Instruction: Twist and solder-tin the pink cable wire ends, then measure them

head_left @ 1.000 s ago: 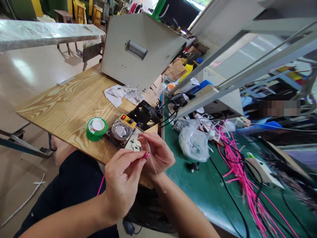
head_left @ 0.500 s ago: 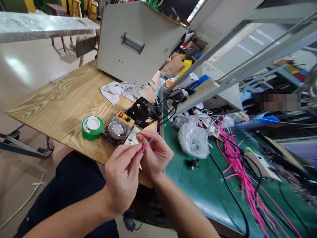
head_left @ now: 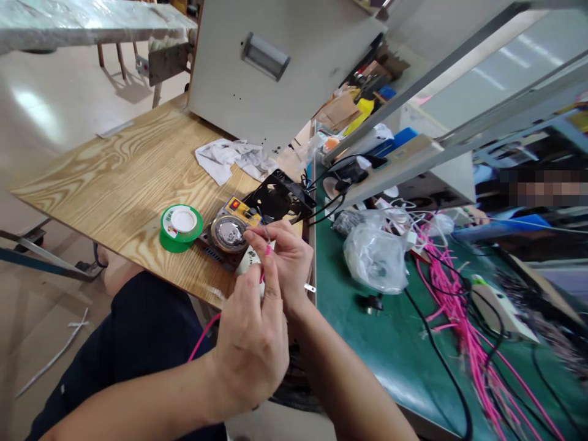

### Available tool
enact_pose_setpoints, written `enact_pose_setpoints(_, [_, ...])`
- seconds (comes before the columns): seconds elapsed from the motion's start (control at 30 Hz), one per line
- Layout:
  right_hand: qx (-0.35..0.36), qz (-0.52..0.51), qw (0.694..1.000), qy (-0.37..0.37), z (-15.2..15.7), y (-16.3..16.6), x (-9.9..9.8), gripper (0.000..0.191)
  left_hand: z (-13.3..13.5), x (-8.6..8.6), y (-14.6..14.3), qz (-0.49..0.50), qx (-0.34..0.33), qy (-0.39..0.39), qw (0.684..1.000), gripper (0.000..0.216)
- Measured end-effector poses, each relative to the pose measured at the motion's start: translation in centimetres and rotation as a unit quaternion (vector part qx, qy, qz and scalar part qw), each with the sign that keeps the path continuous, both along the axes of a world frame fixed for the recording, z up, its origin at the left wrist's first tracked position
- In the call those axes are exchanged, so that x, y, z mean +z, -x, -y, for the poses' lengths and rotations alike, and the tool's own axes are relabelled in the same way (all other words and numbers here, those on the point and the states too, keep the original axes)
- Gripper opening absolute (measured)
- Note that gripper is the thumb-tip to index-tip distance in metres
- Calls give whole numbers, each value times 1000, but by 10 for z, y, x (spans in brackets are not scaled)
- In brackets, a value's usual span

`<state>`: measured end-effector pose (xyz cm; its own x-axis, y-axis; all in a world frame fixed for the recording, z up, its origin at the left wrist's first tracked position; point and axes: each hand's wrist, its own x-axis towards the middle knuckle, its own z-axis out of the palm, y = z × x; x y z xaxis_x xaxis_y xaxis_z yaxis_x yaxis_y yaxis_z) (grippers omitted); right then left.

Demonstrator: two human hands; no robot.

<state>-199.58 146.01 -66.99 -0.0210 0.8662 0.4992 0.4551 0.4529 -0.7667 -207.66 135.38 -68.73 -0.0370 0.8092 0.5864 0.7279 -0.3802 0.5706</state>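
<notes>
In the head view, my left hand is closed around a pink cable, whose tail loops out below the wrist. The cable's stripped end, thin silvery strands, points up and away from me. My right hand sits just behind, thumb and finger pinched at those strands. Right beyond the fingertips stands a small solder pot with a shiny round well and a red switch on its yellow panel. A pale card with black specks is partly hidden beneath my hands.
A green spool lies left of the pot on the wooden board. Behind are a black fan and a white rag. The green bench on the right carries pink cables, a plastic bag and black cords.
The cable's end has turned from pointing right to pointing up, closer to the pot. My left hand has rotated upright, and the whole view has shifted slightly.
</notes>
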Motion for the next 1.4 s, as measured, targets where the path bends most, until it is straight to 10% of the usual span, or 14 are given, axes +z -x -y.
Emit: enact_pose_setpoints(1.4, [-8, 90, 996, -18, -14, -2, -14, 6, -6, 1, 1, -59, 10, 21, 998, 50])
